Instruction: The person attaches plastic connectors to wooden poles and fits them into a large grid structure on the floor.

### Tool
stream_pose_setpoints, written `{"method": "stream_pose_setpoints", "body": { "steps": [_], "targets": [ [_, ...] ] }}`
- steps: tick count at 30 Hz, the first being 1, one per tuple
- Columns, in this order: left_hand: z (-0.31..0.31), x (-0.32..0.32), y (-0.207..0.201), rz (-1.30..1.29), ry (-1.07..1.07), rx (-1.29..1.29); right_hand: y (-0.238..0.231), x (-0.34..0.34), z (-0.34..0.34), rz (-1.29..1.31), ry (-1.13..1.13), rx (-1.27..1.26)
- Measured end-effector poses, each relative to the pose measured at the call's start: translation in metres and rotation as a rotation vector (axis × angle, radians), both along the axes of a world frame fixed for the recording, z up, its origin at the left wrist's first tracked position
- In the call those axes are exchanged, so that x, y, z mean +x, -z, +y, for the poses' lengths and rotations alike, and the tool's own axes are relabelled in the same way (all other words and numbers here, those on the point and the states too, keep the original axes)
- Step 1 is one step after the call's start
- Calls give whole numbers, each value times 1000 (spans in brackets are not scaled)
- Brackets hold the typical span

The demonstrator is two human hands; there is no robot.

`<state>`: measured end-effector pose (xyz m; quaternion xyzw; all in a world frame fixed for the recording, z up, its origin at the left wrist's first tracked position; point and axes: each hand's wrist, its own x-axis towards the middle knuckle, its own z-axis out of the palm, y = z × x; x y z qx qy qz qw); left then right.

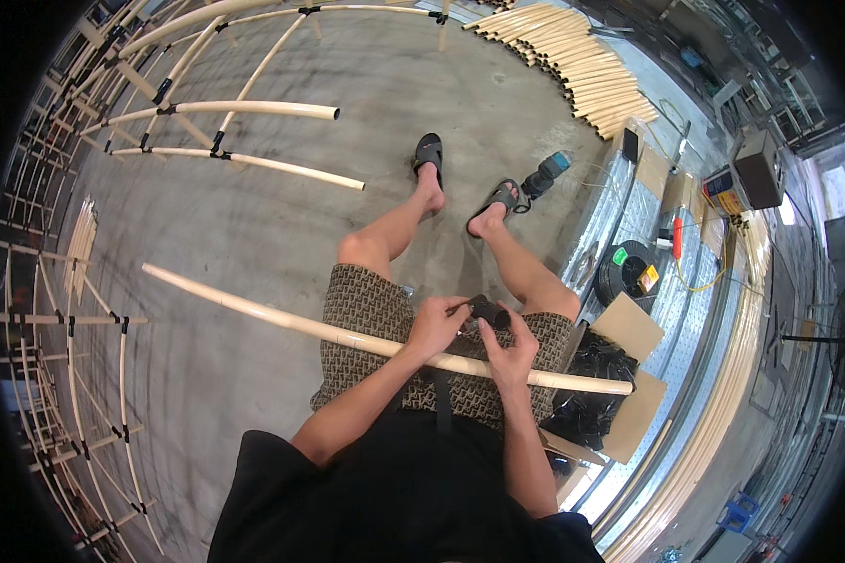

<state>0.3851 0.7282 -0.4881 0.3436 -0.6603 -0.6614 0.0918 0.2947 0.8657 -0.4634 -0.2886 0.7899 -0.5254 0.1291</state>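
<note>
My left hand (pixel 434 330) and my right hand (pixel 509 353) are both closed on a dark pipe joint (pixel 486 311), held above my lap between my knees. The fingertips cover part of the joint, so its full shape is hidden. A long cream-coloured pipe (pixel 282 324) lies across my thighs under both wrists. Its left end sticks out far over the floor, and its right end reaches past my right thigh.
An open cardboard box (pixel 637 413) with a black plastic bag (pixel 596 385) stands at my right. A cordless power tool (pixel 543 174) lies beyond my right foot. Pipe racks (pixel 164 110) stand at the left, and a pile of cream pipes (pixel 573 66) lies far ahead.
</note>
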Motion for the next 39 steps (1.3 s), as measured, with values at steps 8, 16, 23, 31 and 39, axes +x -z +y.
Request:
{"method": "stream_pose_setpoints", "body": {
  "steps": [8, 16, 23, 31, 39],
  "targets": [
    [0, 2, 12, 46, -54, 68, -1, -1, -4, 49, -19, -15],
    [0, 0, 8, 16, -45, -59, 7, -2, 0, -32, -37, -33],
    [0, 4, 9, 17, -89, -47, 11, 2, -1, -90, -50, -71],
    [2, 2, 27, 136, -95, -21, 11, -1, 1, -54, -59, -89],
    [0, 5, 1, 147, -97, 37, -6, 5, 0, 130, -66, -118]
  ]
}}
